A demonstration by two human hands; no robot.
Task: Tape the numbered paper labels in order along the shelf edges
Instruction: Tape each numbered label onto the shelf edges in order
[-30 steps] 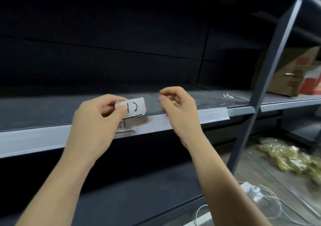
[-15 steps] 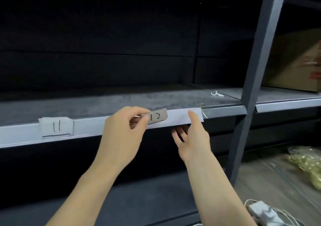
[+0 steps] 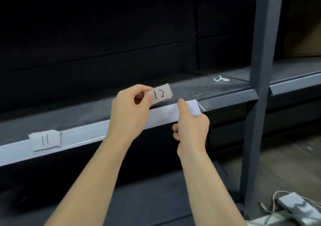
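My left hand [image 3: 129,111] pinches a small paper label marked 12 [image 3: 161,94] and holds it just above the shelf's white edge strip [image 3: 163,117]. My right hand [image 3: 190,125] grips that strip near its right end, thumb on top and fingers curled underneath. A label marked 11 [image 3: 45,140] is stuck on the strip further left. No tape roll is in sight.
A dark upright post [image 3: 260,79] stands right of the strip's end. A small white scrap [image 3: 221,78] lies on the shelf top. A white power adapter with cords [image 3: 291,208] lies on the floor at lower right. A lower shelf [image 3: 147,198] runs below.
The label 12 has risen from against the strip to just above it. My right hand went from open fingers under the strip to a closed grip on it. The view shifted closer.
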